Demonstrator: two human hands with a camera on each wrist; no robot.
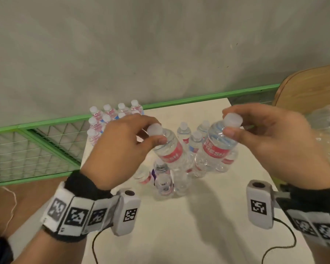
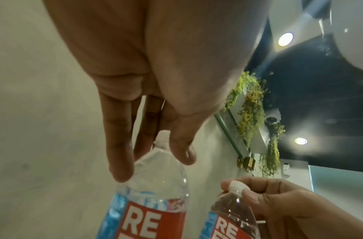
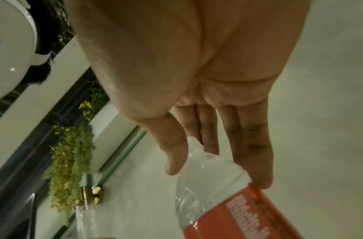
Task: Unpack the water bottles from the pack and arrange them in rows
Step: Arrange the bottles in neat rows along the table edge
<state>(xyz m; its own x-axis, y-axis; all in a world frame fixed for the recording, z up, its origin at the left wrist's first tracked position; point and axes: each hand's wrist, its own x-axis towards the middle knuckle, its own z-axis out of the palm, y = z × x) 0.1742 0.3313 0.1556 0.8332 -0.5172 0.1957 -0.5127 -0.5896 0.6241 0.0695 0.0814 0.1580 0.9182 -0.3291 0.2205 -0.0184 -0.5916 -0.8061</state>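
While my left hand (image 1: 120,149) pinches one bottle (image 1: 170,149) by its cap and my right hand (image 1: 271,141) pinches a second bottle (image 1: 215,147) likewise, I hold both raised, palms down, above loose bottles (image 1: 164,181) on the table (image 1: 198,225).

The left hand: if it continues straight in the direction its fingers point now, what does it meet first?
The left hand pinches a bottle by its cap, fingers pointing forward and right. Going on, it would probably first meet the bottle in the right hand, though depth between them is unclear.
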